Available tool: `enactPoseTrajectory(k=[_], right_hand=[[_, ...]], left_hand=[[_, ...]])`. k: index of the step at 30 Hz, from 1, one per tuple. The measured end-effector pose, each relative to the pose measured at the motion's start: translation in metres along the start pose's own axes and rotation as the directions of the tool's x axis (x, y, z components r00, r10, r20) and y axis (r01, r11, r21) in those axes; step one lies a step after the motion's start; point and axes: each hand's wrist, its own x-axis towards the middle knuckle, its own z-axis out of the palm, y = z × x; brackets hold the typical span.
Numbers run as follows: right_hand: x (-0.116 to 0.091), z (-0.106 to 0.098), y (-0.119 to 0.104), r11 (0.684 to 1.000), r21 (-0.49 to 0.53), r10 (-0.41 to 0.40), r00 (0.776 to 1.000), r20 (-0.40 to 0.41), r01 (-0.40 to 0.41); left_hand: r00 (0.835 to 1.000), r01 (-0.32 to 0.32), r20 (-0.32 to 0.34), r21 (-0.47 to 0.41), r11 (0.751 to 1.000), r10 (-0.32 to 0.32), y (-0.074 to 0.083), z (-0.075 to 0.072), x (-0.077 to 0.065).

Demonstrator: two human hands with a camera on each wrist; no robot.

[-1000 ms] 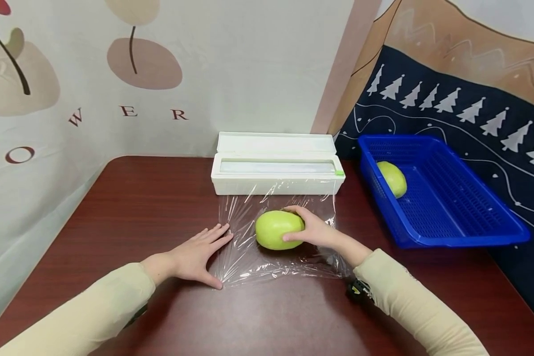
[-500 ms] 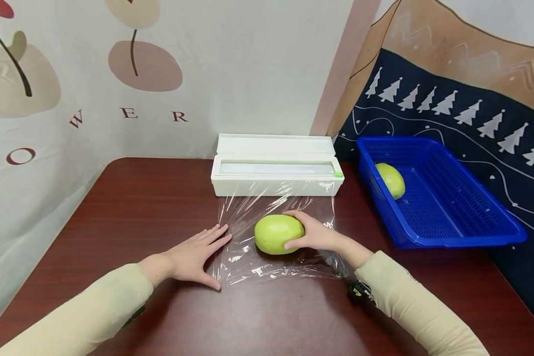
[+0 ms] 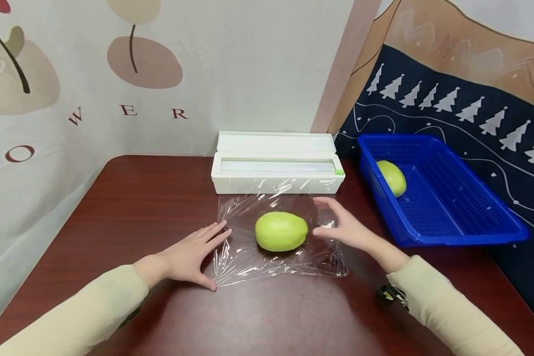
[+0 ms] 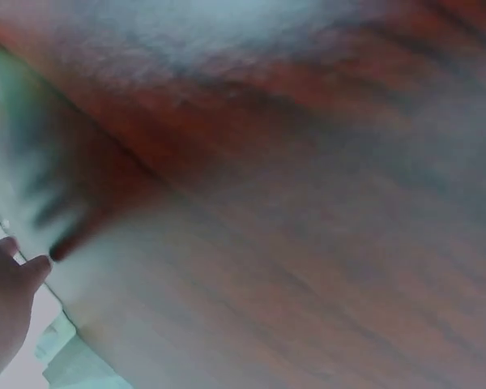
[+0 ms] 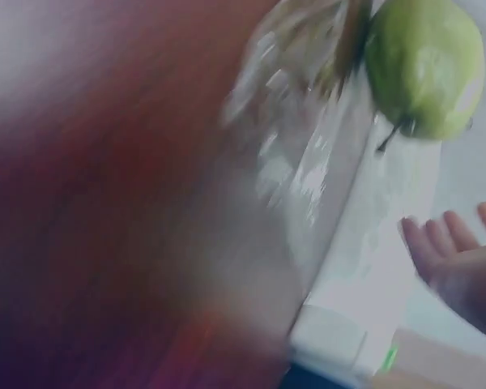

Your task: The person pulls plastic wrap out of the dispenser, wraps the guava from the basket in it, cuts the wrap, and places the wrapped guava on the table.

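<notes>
A green pear [image 3: 280, 231] lies on its side on a sheet of clear plastic wrap [image 3: 267, 269] in the head view. Its stem shows in the right wrist view, where the pear [image 5: 425, 69] is at the top right. The wrap runs out from a white dispenser box [image 3: 278, 185] with its lid raised. My left hand [image 3: 187, 258] has its fingers spread, fingertips at the wrap's left edge. Just right of the pear, my right hand [image 3: 344, 228] holds nothing; thumb and fingers stand apart, over the wrap's right side. The left wrist view is blurred.
At the right stands a blue plastic basket [image 3: 467, 241] with a second green fruit [image 3: 392, 178] against its left wall. A dark red-brown table [image 3: 129, 198] carries everything. Patterned wall coverings [image 3: 267, 64] rise behind it. The dispenser has a green slider [image 3: 339, 172].
My right hand has let go of the pear and moved a little to the right. The pear stays on the wrap. My left hand remains at the wrap's left edge.
</notes>
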Motion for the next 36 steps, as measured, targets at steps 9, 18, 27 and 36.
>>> enactPoseTrajectory(k=[9,18,27,36], right_hand=[[-0.049,-0.023,0.030,0.990,-0.026,-0.134,0.983,0.125,0.138],[-0.074,-0.016,0.049,0.972,-0.114,-0.187,0.969,0.160,0.207],[-0.073,-0.011,0.054,0.896,-0.315,-0.263,0.946,0.189,0.312],[-0.071,-0.008,0.056,0.870,-0.345,-0.305,0.934,0.188,0.354]], left_hand=[[0.983,-0.091,-0.159,0.001,0.996,0.090,0.009,0.001,0.000],[0.969,-0.170,-0.172,0.059,0.984,0.178,0.015,0.007,-0.003],[0.967,-0.230,-0.123,-0.039,0.972,0.224,0.019,0.008,-0.005],[0.963,-0.258,-0.099,-0.071,0.964,0.251,0.017,0.005,-0.003]])
